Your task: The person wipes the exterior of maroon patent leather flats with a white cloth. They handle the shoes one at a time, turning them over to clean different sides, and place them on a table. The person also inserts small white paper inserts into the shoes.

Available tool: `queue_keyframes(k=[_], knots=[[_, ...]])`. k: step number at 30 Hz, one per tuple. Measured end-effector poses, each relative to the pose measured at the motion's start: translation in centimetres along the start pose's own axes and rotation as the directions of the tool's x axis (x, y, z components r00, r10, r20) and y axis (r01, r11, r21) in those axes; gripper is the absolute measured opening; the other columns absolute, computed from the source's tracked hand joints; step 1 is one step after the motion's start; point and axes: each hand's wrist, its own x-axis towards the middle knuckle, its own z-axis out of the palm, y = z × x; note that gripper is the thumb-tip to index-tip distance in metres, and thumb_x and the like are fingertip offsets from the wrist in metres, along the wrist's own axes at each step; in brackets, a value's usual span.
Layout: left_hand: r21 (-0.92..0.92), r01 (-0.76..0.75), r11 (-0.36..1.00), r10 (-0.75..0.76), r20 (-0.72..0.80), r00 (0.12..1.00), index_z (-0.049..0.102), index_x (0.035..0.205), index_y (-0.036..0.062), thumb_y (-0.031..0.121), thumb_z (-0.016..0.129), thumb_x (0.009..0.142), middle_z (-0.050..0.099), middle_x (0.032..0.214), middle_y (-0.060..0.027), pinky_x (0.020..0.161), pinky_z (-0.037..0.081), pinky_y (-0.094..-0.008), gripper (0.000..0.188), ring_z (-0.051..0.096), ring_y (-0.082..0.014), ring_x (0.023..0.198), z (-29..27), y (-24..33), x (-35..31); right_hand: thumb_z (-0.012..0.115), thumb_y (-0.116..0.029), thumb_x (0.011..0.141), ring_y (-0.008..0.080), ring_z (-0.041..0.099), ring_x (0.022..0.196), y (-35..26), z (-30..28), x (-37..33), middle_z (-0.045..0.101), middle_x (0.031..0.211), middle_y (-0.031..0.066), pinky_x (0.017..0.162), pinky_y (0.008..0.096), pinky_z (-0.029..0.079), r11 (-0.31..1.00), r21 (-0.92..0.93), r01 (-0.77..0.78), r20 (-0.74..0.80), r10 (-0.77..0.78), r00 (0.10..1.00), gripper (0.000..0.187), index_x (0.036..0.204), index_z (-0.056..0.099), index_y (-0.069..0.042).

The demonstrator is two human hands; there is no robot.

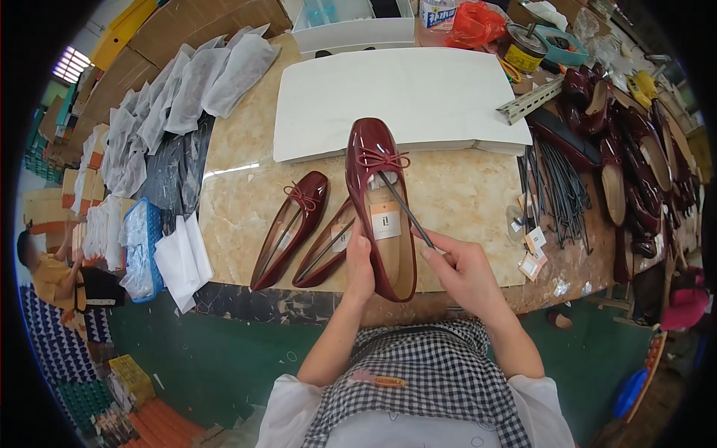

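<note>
Left hand (359,263) closes round our shiny dark red flat shoe with a bow (381,201), mid-frame. Right hand (459,267) pinches a thin grey stick (407,209) poking inside. We think we are fitting it; next, push gently toward the toe.

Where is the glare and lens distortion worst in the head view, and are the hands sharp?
Head view: a bright glare streak lies on the marble tabletop and highlights shine on the held red shoe. Fisheye bending grows toward the dark rim, curving the table edge. The left hand and right hand are sharp; the rim is dim.
</note>
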Motion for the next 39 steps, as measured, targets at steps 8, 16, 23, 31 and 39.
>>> queue_keyframes(k=[8, 16, 23, 31, 39], knots=[[-0.090, -0.097, 0.991, 0.090, -0.081, 0.993, 0.020, 0.143, -0.0002, 0.059, 0.049, 0.086, 0.037, 0.138, -0.0118, 0.105, 0.032, -0.0332, 0.087, 0.038, -0.0203, 0.127, 3.5, -0.5, -2.6, 0.058, -0.008, 0.087, 0.0194, 0.048, 0.042, -0.6, 3.0, 0.8, 0.050, 0.054, 0.0131, 0.043, 0.0322, 0.037, 0.865, -0.341, 0.367, -0.375, -0.483, 0.791, 0.029, 0.115, 0.060, 0.001], [0.393, 0.140, 0.909, -0.178, 0.063, 0.982, 0.053, 0.119, -0.0010, 0.030, 0.064, 0.081, 0.060, 0.103, -0.0107, 0.082, 0.047, -0.0340, 0.050, 0.060, -0.0216, 0.092, -1.0, 3.6, -3.4, 0.055, -0.011, 0.089, 0.0087, 0.054, 0.056, -1.1, 2.4, -1.4, 0.067, 0.074, 0.0106, 0.050, 0.0253, 0.042, 0.964, -0.246, 0.097, -0.027, -0.107, 0.994, 0.034, 0.121, 0.058, 0.000], [0.947, -0.313, -0.073, -0.008, 0.313, 0.950, 0.055, 0.120, 0.0121, 0.032, 0.072, 0.064, 0.040, 0.129, -0.0255, 0.105, 0.025, -0.0546, 0.061, 0.038, -0.0443, 0.119, -9.0, 6.9, -0.2, 0.053, -0.005, 0.088, 0.0117, 0.062, 0.074, 5.2, -2.5, -0.4, 0.070, 0.093, 0.0060, 0.065, 0.0258, 0.049, 0.976, -0.151, 0.158, -0.219, -0.189, 0.957, 0.034, 0.121, 0.059, -0.006], [0.935, -0.307, 0.175, 0.041, 0.305, 0.951, 0.057, 0.096, 0.0015, 0.010, 0.067, 0.065, 0.054, 0.110, -0.0182, 0.094, 0.038, -0.0420, 0.033, 0.051, -0.0353, 0.105, -19.0, 8.4, 1.3, 0.059, -0.021, 0.085, 0.0305, 0.063, 0.073, 6.1, -9.5, -4.0, 0.065, 0.083, 0.0148, 0.064, 0.0395, 0.050, 0.811, -0.582, 0.056, -0.224, -0.226, 0.948, 0.029, 0.112, 0.063, -0.013], [0.916, 0.247, -0.315, 0.297, -0.152, 0.943, 0.056, 0.116, 0.0008, 0.018, 0.066, 0.078, 0.050, 0.123, -0.0198, 0.097, 0.038, -0.0362, 0.043, 0.049, -0.0339, 0.114, -38.2, 14.8, 16.6, 0.060, -0.018, 0.082, 0.0312, 0.065, 0.080, 9.2, -30.1, -7.1, 0.066, 0.089, 0.0161, 0.071, 0.0365, 0.052, 0.645, -0.708, -0.288, -0.585, -0.307, 0.751, 0.028, 0.108, 0.065, -0.008]])
